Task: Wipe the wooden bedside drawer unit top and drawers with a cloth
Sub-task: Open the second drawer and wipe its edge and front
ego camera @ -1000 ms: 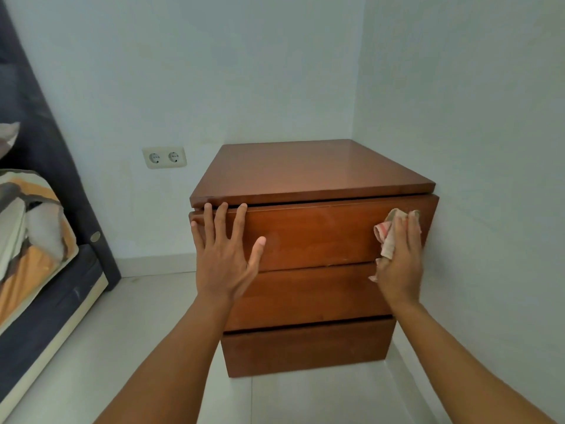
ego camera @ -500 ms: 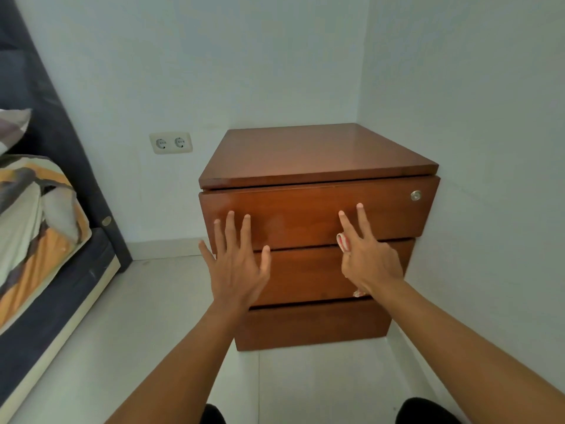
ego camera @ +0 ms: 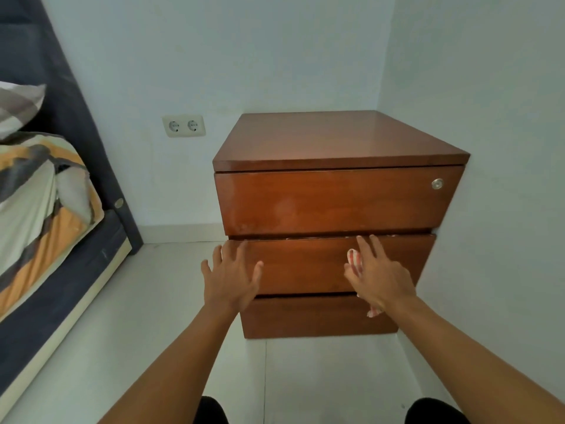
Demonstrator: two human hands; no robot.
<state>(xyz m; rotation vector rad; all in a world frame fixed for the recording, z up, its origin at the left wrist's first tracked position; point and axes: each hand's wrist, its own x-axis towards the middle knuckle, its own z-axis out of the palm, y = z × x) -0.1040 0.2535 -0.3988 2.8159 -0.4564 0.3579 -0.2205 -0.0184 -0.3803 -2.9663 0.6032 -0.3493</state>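
The wooden bedside drawer unit (ego camera: 333, 197) stands in the room's right corner, with three drawer fronts and a round metal lock (ego camera: 437, 183) on the top one. The middle drawer (ego camera: 305, 264) sticks out a little at its top edge. My left hand (ego camera: 232, 276) lies flat with spread fingers on the left end of the middle drawer front. My right hand (ego camera: 377, 275) presses a red-and-white checked cloth (ego camera: 354, 260) against the right part of the same front. Most of the cloth is hidden under the palm; a corner hangs below the wrist.
A bed (ego camera: 46, 240) with a dark frame and orange, grey and white bedding runs along the left. A double wall socket (ego camera: 183, 126) sits left of the unit. White walls close in behind and to the right. Pale floor (ego camera: 153, 316) lies in front; my knees (ego camera: 211, 411) show below.
Both hands have dropped from the top drawer front to the middle one. My right hand with the cloth moved left from the top drawer's right end. The view has pulled back and up.
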